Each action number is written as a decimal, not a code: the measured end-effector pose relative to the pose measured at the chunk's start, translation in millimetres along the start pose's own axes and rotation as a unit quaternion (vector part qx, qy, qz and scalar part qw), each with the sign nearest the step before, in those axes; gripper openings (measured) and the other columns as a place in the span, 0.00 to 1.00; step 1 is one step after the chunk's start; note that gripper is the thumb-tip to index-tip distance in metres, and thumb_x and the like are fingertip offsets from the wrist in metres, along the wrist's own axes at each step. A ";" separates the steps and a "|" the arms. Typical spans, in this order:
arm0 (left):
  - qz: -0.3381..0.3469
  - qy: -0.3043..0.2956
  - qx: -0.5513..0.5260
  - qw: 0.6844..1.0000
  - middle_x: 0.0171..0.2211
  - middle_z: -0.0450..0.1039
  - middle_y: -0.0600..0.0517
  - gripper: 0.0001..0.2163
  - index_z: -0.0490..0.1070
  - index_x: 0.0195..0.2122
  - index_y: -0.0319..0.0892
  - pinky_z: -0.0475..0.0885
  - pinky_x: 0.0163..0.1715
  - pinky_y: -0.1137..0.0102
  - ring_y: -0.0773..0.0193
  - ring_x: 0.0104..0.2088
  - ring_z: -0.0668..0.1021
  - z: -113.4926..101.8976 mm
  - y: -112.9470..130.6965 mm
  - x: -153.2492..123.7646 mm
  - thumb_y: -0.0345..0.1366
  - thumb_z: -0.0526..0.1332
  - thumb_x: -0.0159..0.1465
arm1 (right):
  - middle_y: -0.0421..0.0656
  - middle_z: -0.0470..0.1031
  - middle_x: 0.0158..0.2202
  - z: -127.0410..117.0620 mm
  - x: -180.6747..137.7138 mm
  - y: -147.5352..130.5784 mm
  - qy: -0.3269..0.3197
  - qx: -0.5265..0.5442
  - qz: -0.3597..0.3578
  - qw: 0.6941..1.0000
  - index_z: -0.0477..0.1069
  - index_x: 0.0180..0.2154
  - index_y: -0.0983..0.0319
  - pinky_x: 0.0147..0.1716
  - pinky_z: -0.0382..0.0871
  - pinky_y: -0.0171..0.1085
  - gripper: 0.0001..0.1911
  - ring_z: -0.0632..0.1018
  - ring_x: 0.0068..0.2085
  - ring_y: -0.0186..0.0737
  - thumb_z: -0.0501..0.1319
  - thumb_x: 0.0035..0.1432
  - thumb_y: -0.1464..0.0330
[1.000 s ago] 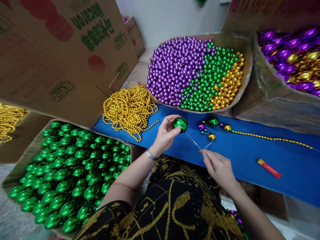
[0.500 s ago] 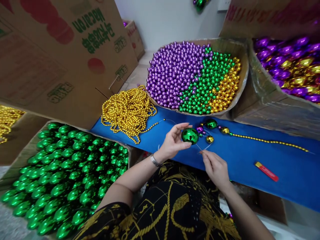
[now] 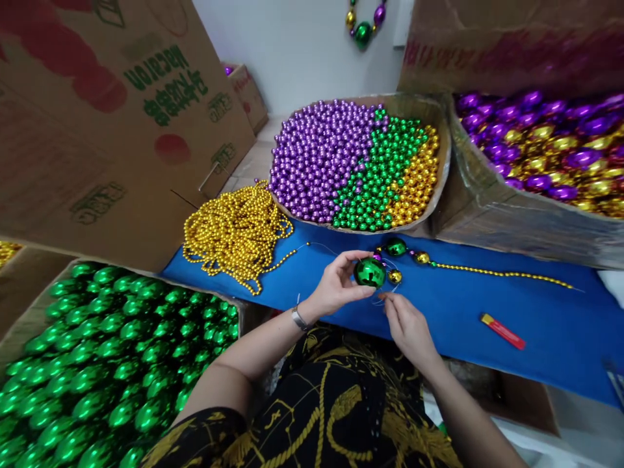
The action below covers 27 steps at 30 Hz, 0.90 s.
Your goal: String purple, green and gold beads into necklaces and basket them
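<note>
A large shiny green bead (image 3: pixel 369 273) is held between the thumb and fingers of my left hand (image 3: pixel 340 285), above the blue cloth. Just right of it, my right hand (image 3: pixel 405 323) pinches a thin clear string (image 3: pixel 379 300) below the bead. Around the bead, a purple bead, a gold bead (image 3: pixel 394 277) and a dark green bead (image 3: pixel 395 246) lie close together. From a further gold bead (image 3: pixel 422 258), a strand of small gold beads (image 3: pixel 502 273) runs to the right. Left of my hand, the string leads to a pile of gold bead strands (image 3: pixel 236 234).
Behind the cloth (image 3: pixel 453 305) stands a box of small purple, green and gold beads (image 3: pixel 336 162). Large purple and gold beads (image 3: pixel 550 143) fill a box at right, green ones (image 3: pixel 112 351) a box at left. A red and yellow lighter-like object (image 3: pixel 503 331) lies at right.
The camera view has shifted, bringing more of the hanging bead necklace into sight. My left hand keeps hold of the green bead; my right hand stays pinched on the string, slightly closer to the bead.
</note>
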<state>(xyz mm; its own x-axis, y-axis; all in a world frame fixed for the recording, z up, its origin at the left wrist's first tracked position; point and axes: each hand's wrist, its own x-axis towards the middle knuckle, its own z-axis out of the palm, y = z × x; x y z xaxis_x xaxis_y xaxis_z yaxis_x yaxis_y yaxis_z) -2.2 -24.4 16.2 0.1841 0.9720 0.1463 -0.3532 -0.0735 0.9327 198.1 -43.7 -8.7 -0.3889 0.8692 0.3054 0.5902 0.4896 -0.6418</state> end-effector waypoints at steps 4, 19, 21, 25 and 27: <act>0.026 -0.095 0.112 0.989 0.60 0.67 0.42 0.25 0.65 0.60 0.47 0.72 0.52 0.61 0.54 0.57 0.73 3.7 18.9 42.9 0.41 0.66 0.62 | 0.42 0.77 0.28 -12.7 -0.6 10.1 0.033 0.008 0.025 0.999 0.68 0.34 0.58 0.32 0.73 0.35 0.12 0.80 0.30 0.39 0.50 0.69 0.67; 0.120 -0.111 0.528 0.833 0.36 0.76 0.44 0.07 0.76 0.38 0.36 0.68 0.40 0.65 0.59 0.41 0.75 36.0 5.7 204.7 0.26 0.58 0.62 | 0.40 0.77 0.27 -45.4 -18.0 27.8 0.115 -0.027 0.075 0.990 0.69 0.36 0.58 0.30 0.70 0.33 0.10 0.80 0.29 0.37 0.51 0.69 0.67; 0.047 -0.097 0.319 0.941 0.36 0.76 0.47 0.08 0.75 0.42 0.38 0.69 0.35 0.69 0.65 0.36 0.75 36.4 14.1 183.6 0.34 0.62 0.63 | 0.42 0.79 0.30 -47.0 -16.9 26.1 0.118 -0.033 0.066 0.990 0.70 0.39 0.59 0.31 0.71 0.33 0.09 0.81 0.31 0.38 0.51 0.69 0.68; -0.121 -0.069 -0.009 0.990 0.36 0.75 0.50 0.14 0.75 0.42 0.40 0.67 0.28 0.75 0.70 0.32 0.76 37.1 23.8 140.8 0.42 0.68 0.59 | 0.44 0.82 0.36 -45.9 -13.9 21.2 0.126 -0.037 0.046 0.990 0.70 0.40 0.59 0.36 0.73 0.33 0.09 0.82 0.34 0.38 0.52 0.68 0.69; -0.161 -0.051 -0.066 0.983 0.34 0.75 0.51 0.15 0.76 0.41 0.40 0.68 0.28 0.76 0.71 0.32 0.77 36.9 24.5 126.3 0.42 0.71 0.56 | 0.43 0.82 0.36 -44.3 -12.8 18.9 0.127 -0.036 0.041 0.990 0.70 0.39 0.59 0.37 0.74 0.33 0.09 0.82 0.34 0.38 0.52 0.68 0.70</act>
<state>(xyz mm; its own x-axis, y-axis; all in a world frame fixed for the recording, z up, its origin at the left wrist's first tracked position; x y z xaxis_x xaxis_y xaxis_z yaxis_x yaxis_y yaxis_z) 46.3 88.3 69.7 0.3940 0.9123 -0.1116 -0.3754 0.2706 0.8865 245.6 -42.5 6.4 -0.1538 0.8909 0.4273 0.6652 0.4131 -0.6220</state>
